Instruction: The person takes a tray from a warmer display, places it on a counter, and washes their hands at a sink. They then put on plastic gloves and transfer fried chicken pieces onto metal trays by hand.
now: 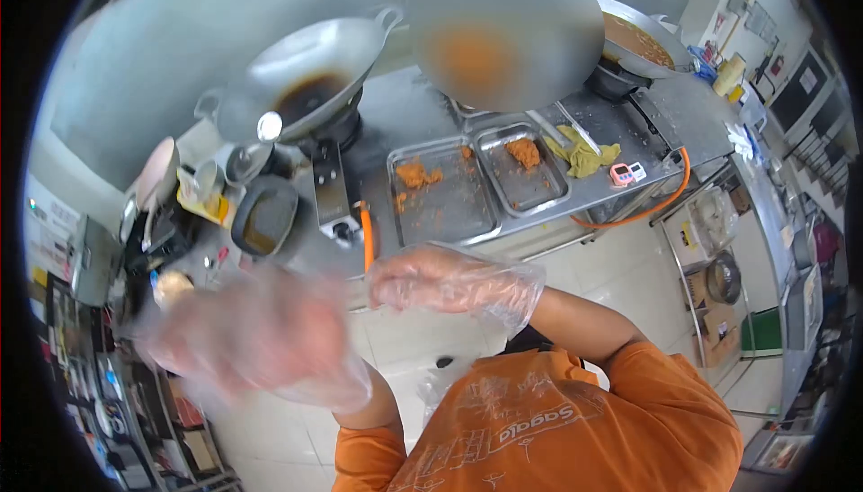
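Both my hands wear loose clear plastic gloves and are raised in front of my orange shirt, before the counter's front edge. My left hand (270, 335) is smeared by motion, so its fingers cannot be made out. My right hand (431, 278) is beside it, fingers curled and pressed together; whether they pinch anything is hidden. Beyond the right hand are two metal trays on the counter. The larger tray (458, 213) bears orange-brown fried pieces (416, 174) and crumbs. The smaller tray (544, 200) holds one bigger fried piece (523, 154).
A wok (310, 60) with dark liquid stands on a burner at back left; another wok (643, 38) with brown liquid is back right. A blurred round patch covers the middle back. A green cloth (586, 157), a timer (622, 174) and an orange hose (685, 188) are right.
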Demonstrator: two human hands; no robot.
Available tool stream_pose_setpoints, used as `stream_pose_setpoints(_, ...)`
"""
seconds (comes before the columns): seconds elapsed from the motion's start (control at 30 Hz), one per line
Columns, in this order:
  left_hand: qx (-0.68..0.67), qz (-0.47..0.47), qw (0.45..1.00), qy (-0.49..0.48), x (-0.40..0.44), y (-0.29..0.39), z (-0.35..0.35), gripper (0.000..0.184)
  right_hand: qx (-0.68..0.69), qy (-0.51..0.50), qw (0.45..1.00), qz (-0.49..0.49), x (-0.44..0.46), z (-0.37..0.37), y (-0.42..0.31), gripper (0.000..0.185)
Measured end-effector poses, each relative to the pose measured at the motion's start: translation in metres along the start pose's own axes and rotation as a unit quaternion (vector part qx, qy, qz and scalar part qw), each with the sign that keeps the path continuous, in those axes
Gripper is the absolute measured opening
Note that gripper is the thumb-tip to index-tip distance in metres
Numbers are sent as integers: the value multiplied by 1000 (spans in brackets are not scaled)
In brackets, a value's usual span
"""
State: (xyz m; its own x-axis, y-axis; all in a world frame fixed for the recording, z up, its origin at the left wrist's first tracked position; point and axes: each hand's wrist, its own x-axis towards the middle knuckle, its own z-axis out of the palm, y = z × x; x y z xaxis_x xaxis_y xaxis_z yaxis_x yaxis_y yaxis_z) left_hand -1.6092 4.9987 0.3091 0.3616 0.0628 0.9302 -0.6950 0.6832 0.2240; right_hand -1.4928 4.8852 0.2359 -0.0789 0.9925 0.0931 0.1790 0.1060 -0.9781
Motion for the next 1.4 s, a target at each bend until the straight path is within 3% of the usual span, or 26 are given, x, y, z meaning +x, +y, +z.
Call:
stream_pose_setpoints(0.07, -59, -90, 989, -98, 6, -50, -5, 70, 214, 26, 976, -21, -9, -23, 13, 50)
stream_pose_setpoints(0.17, -99, -167, 960, -204, 25, -141, -25, 76, 318, -43, 942, -97, -27, -63, 31, 45)
stream_pose_setpoints(0.23, -133, -198, 952, -194, 32, -186, -31, 82, 350, -55, 924, -142, -44, -101, 35, 42)
stream_pose_setpoints(0.3, -68, -298, 947, -97, -64, -189, -66, 75, 346, -38, 921, -177, -72, -139, 40, 40)
stream_pose_setpoints(0.33, -49, -339, 938, -49, -72, -199, -79, 69, 343, -31, 919, -192, -84, -158, 41, 39)
stream_pose_setpoints(0.43, -39, -427, 899, 90, -43, -250, -98, 59, 534, 122, 836, 29, -125, -197, 33, 37)
stream_pose_setpoints(0.53, -61, -416, 900, 119, -17, -305, -112, 65, 429, 215, 863, 157, -130, -237, 39, 35)
stream_pose_setpoints(0.67, -100, -345, 931, 64, 1, -331, -142, 72, 383, 43, 917, 101, -102, -252, 117, 43)
stream_pose_setpoints(0.8, -122, -194, 973, -41, 22, -285, -186, 79, 285, -52, 933, 212, -82, -265, 134, 47)
stream_pose_setpoints(0.87, -75, -138, 987, -18, 15, -236, -207, 83, 219, -86, 940, 247, -66, -276, 141, 48)
stream_pose_setpoints(0.9, 4, -148, 987, 66, 2, -208, -213, 81, 178, -87, 947, 252, -56, -286, 144, 47)
stream_pose_setpoints(0.93, 80, -162, 972, 148, -11, -180, -216, 80, 121, -49, 964, 232, -42, -317, 139, 45)
stream_pose_setpoints(0.97, 198, -234, 906, 293, -29, -149, -213, 77, 59, -7, 977, 206, -28, -342, 128, 43)
stream_pose_setpoints(1.0, 306, -296, 801, 421, -47, -127, -211, 74, 41, 98, 961, 256, -15, -357, 106, 41)
stream_pose_setpoints(1.1, 507, -379, 476, 611, -100, -109, -233, 63, -12, 199, 963, 182, 20, -436, 152, 31)
stream_pose_setpoints(1.2, 460, -398, 390, 691, -146, -110, -246, 55, -117, 299, 926, 200, 57, -503, 197, 31)
stream_pose_setpoints(1.23, 451, -417, 389, 687, -157, -111, -253, 55, -196, 312, 907, 205, 68, -520, 212, 33)
stream_pose_setpoints(1.33, 501, -453, 428, 601, -183, -128, -280, 51, -409, 329, 831, 185, 102, -563, 260, 38)
stream_pose_setpoints(1.4, 593, -490, 399, 499, -163, -149, -294, 52, -522, 318, 779, 141, 114, -576, 285, 39)
